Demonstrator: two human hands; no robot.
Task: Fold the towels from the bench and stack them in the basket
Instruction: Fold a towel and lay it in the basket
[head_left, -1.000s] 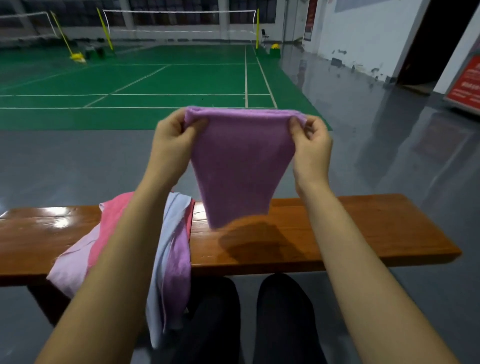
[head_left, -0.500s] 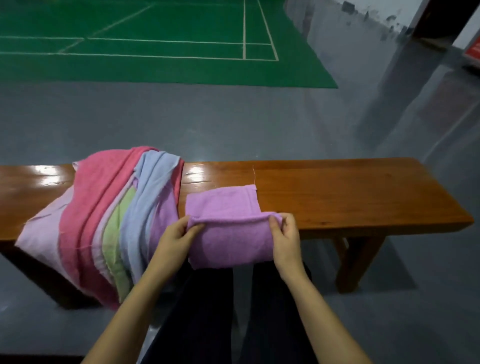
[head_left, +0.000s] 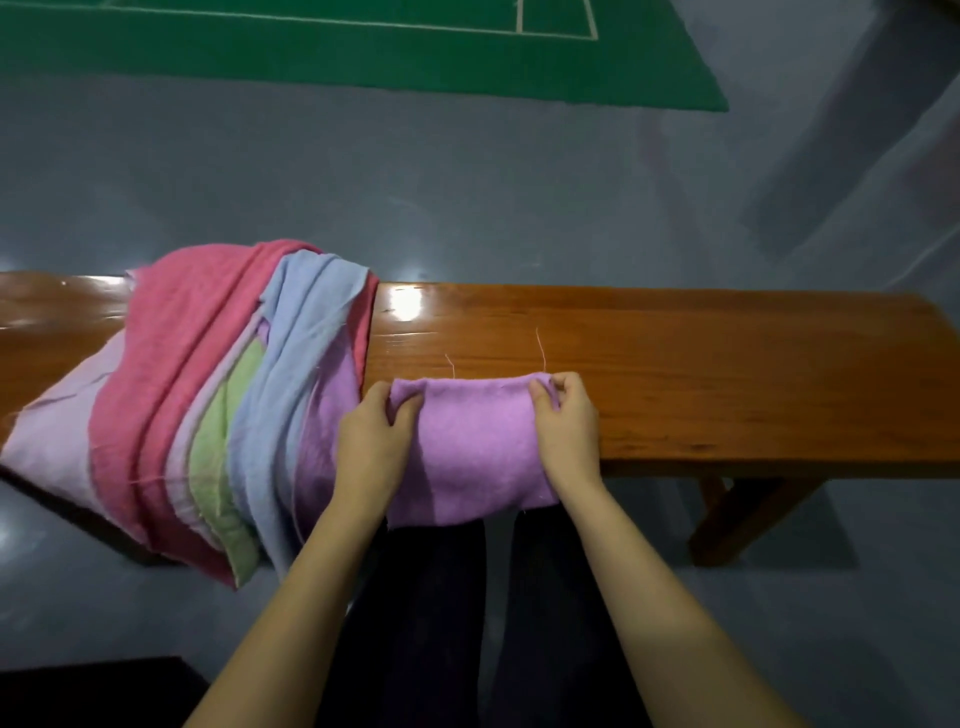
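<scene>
Purple towel (head_left: 475, 447) spans the bench (head_left: 727, 374) edge — left hand (head_left: 371, 441) and right hand (head_left: 569, 423) pinch its far corners.

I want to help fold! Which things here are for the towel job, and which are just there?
For the job:
purple towel, pinched at its far corners by the left hand and right hand
pile of towels waiting
wooden bench

Just there:
green court mat
grey floor

No basket shows.

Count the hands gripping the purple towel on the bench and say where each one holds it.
2. The left hand pinches the purple towel at its far left corner; the right hand pinches its far right corner, over the bench.
</scene>
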